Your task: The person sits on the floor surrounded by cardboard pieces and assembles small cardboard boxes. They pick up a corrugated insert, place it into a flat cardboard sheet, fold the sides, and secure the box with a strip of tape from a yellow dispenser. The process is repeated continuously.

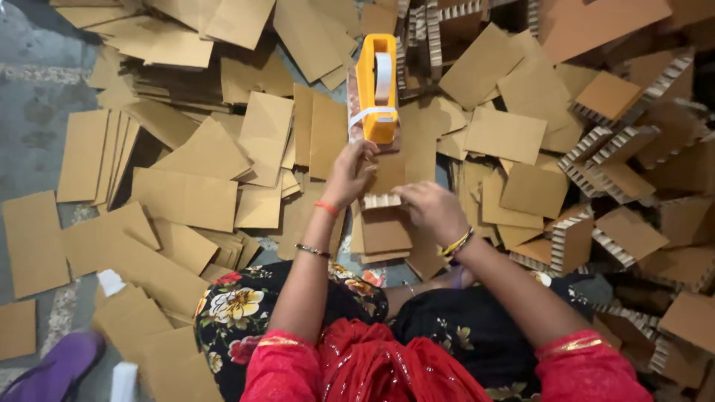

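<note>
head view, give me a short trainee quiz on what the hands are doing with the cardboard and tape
1. True or false: the tape dispenser is blue.
2. Which hand reaches up to the dispenser: A) left hand B) right hand?
3. What does the right hand rest on?

Key: 1. False, it is yellow. 2. A. 3. A small honeycomb cardboard block, held above a stack of cardboard pieces.

Soft, even light falls from above; shadows are faint, the top right corner is dim, and edges look slightly blurred and stretched.
</note>
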